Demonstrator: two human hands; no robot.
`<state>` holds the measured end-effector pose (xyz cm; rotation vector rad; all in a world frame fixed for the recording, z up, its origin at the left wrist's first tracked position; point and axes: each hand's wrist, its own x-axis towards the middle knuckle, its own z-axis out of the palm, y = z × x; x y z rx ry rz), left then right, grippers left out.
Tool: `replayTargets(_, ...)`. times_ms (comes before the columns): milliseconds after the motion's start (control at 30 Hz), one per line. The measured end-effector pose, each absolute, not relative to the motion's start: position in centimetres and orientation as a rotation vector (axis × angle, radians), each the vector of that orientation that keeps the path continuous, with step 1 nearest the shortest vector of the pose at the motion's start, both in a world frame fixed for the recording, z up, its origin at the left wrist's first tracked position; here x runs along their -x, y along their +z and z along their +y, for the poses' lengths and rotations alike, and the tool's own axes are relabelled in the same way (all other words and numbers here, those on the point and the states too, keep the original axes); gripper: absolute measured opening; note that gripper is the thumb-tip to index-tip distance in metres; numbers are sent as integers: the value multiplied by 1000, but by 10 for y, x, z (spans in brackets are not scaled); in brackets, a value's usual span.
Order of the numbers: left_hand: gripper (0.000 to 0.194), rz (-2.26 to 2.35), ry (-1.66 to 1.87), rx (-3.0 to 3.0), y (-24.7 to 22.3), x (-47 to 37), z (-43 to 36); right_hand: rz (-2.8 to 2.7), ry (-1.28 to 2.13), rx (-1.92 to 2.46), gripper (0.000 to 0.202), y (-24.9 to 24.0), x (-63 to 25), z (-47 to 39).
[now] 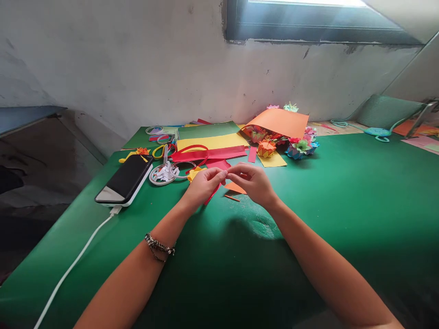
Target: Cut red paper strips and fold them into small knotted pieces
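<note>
My left hand (205, 184) and my right hand (252, 183) meet fingertip to fingertip above the green table (343, 196). Both are closed in a pinch; what lies between the fingertips is too small to make out. A narrow red strip (212, 194) shows just under my left hand. Beneath my right hand lies an orange paper piece (236, 188), with a thin orange stick-like piece (232, 198) in front of it. A yellow folded paper (196, 173) is partly hidden behind my left hand.
A phone (126, 178) on a white block with a cable lies at left. Scissors (165, 153), tape rings (162, 174) and coloured sheets (209, 140) lie behind my hands. Paper flowers (266, 148) sit under an orange sheet (279, 121) near the wall.
</note>
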<state>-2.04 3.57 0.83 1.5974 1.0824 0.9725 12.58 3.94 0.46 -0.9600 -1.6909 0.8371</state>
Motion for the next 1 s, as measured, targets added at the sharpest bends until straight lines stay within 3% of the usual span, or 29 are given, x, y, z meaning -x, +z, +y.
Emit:
replayTargets(567, 19, 1121, 1037, -1819, 3, 18, 37, -1648, 737, 1026, 7, 0, -126, 42)
replayTargets(767, 19, 1197, 1073, -2023, 0, 18, 36, -1614, 908, 1100, 12, -4, -128, 45)
replayTargets(1000, 17, 1288, 1029, -2208, 1, 19, 36, -1704, 590, 1081, 12, -1, -126, 42)
